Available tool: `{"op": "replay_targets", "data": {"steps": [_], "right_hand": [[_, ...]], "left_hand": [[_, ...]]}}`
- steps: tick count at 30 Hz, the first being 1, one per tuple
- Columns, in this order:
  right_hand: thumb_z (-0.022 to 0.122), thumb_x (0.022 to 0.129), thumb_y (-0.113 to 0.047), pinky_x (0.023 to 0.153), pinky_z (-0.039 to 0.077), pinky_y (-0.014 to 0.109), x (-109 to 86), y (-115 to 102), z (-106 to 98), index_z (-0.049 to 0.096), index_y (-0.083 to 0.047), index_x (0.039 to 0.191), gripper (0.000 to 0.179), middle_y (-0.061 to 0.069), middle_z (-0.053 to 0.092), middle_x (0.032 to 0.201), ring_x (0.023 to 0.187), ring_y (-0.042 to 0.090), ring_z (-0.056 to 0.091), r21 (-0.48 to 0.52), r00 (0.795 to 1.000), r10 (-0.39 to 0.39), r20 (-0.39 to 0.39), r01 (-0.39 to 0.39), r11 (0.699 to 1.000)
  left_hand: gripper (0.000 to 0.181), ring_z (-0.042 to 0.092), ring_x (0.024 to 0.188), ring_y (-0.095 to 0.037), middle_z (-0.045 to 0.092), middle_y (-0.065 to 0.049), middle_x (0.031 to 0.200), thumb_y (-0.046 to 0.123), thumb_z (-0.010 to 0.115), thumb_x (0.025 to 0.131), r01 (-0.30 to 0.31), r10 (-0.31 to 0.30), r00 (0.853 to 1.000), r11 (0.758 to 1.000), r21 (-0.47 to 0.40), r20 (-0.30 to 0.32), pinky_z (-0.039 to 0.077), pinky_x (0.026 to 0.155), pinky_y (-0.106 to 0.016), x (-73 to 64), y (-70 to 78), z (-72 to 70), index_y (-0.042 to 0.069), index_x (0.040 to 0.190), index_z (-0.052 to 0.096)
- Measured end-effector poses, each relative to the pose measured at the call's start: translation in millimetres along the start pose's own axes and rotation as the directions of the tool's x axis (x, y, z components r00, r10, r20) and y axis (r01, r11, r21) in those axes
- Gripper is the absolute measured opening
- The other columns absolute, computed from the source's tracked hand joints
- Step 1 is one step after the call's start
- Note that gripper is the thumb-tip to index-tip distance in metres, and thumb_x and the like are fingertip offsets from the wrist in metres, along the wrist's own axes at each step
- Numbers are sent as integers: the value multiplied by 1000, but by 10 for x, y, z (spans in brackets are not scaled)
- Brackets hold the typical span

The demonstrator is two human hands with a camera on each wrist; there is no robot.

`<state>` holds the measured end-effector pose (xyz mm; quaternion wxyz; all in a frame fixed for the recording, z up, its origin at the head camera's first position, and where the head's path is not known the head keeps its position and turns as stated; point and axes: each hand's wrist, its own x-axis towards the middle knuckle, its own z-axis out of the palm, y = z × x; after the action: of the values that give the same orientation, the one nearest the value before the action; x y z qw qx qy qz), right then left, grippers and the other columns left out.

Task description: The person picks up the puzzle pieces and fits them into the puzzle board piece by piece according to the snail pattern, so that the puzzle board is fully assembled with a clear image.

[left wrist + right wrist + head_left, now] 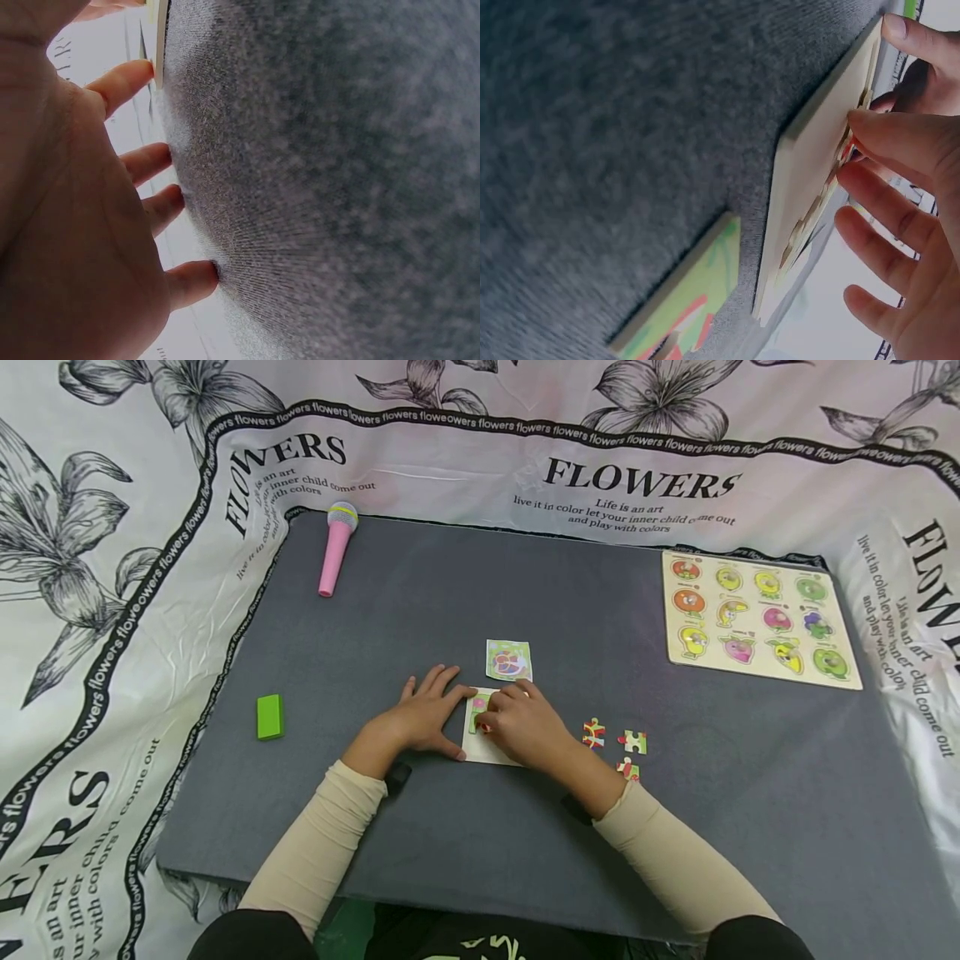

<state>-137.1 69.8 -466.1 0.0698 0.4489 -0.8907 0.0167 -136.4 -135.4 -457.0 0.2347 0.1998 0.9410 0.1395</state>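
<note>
Puzzle tray [480, 753]: pale and shallow, flat on the gray tabletop [450, 593] between both hands; a few pieces show inside.
Left grip [422, 722]: released, fingers spread, thumb and forefinger touching the tray's left edge.
Right grip [528, 727]: thumb and forefinger pinching a red-patterned piece [847, 148] inside the tray.
In the way: the right hand covers much of the tray, so the fit of that piece cannot be told.
Picture card [508, 659]: green-bordered, just beyond the tray, its near edge partly behind the right fingers.
Loose jigsaw pieces [632, 742]: three, right of the tray, the nearest just beside the right cuff.
Fruit board [763, 620]: far right, well apart, printed with rows of fruit.
Toy microphone [337, 547]: pink, lying at the far left edge.
Green block [270, 717]: left, well clear of the left hand.
</note>
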Motion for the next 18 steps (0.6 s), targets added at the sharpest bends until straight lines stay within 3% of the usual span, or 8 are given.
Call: {"op": "replay_targets", "data": {"steps": [11,18], "right_hand": [[65,91,-19,101,40,48,-20,-39,-11,74,-19,102,14,1,66,97,101,25,61,30,998,47,29,-48,998],[69,87,-18,102,39,48,-20,-45,-12,75,-22,101,15,0,66,97,104,26,59,17,999,40,0,-40,999]], "left_hand": [[98,-2,150,-33,5,-12,162,54,81,71,-1,1,1000,1000,-5,1,10,113,-66,-9,-4,-5,27,151,31],[97,-1,150,-33,5,-12,162,53,81,71,-5,5,1000,1000,-4,-7,10,113,-66,-13,-7,-9,27,151,31]]}}
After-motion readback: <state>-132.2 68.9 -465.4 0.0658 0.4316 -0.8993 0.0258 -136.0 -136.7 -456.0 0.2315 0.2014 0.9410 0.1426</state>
